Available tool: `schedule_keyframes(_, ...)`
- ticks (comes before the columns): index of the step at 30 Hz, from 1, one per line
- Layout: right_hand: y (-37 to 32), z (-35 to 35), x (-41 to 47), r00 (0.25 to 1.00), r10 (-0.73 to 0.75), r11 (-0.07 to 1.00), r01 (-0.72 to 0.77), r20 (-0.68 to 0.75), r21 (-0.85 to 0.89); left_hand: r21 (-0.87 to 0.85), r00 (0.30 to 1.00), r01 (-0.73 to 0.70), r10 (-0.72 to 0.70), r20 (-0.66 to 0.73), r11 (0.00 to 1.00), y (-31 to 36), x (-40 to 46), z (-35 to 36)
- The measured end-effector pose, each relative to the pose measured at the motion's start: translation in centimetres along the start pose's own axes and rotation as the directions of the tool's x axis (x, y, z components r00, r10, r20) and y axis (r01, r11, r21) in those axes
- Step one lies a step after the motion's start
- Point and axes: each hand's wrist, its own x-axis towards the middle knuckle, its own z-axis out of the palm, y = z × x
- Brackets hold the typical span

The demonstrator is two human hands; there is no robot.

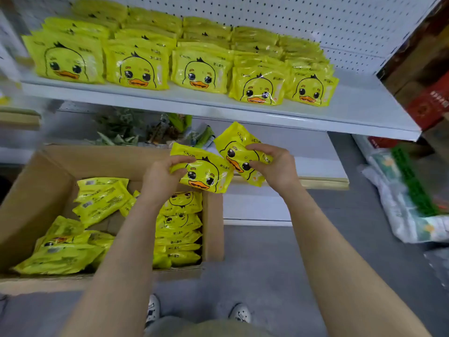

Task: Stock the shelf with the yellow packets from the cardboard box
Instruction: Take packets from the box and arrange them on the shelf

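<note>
While one yellow packet point(204, 173) is pinched at its left end by the curled fingers and thumb of the left hand point(160, 176), a second packet point(240, 152) is gripped from its right side by the right hand point(274, 166), fingers wrapped over its printed face. Both packets are held in the air just above the far right corner of the cardboard box point(31, 200), their inner edges overlapping, the left one level and the right one tilted up toward the shelf point(218, 105). Inside the box, many more yellow packets point(177, 229) are seen, some stacked along its right wall, others lying loose to the left. Above and beyond the box, the shelf is already lined with five rows of packets point(201, 71), with bare board left at its right end. A slip is judged the chief risk: the glossy film is held only at the edges, so a packet could be dropped beside the box if the lift is hurried. The front packets on the shelf could also be knocked over if the new ones are pushed in carelessly
</note>
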Motion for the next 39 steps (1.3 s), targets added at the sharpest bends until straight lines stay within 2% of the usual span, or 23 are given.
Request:
schedule_keyframes(3, 1.2, -4.2, 0.8, 0.999, -0.053, 0.999, 0.053, -0.008, 0.001, 0.048, 0.999, -0.033, 0.034, -0.023, 0.998, 2.9, 0.4, 3.4)
schedule_keyframes(10, 4.8, -13.6, 3.0, 0.995, -0.087, 0.995, 0.084, -0.057, -0.049, -0.077, 0.994, -0.098, 0.094, -0.056, 0.992, 8.9, 1.7, 11.2)
schedule_keyframes(18, 7.6, -20.5, 7.5, 0.977, -0.082, 0.995, 0.068, -0.196, -0.077, 0.033, 0.971, -0.214, 0.216, -0.105, 0.976, 15.8, 7.2, 17.0)
schedule_keyframes(27, 8.1, -25.3, 14.2, 0.930, -0.062, 0.995, 0.028, -0.363, -0.099, -0.077, 0.945, -0.324, 0.326, 0.019, 0.943, 21.1, 16.4, 22.8)
schedule_keyframes(35, 9.5, -25.2, 17.8, 0.922, -0.029, 0.994, -0.014, -0.387, -0.109, 0.215, 0.914, -0.373, 0.397, -0.082, 0.903, 20.0, 19.8, 26.7)
schedule_keyframes(39, 10.0, -25.0, 19.8, 0.918, -0.046, 0.994, 0.003, -0.394, -0.109, 0.305, 0.893, -0.372, 0.428, -0.142, 0.877, 19.6, 20.4, 28.2)
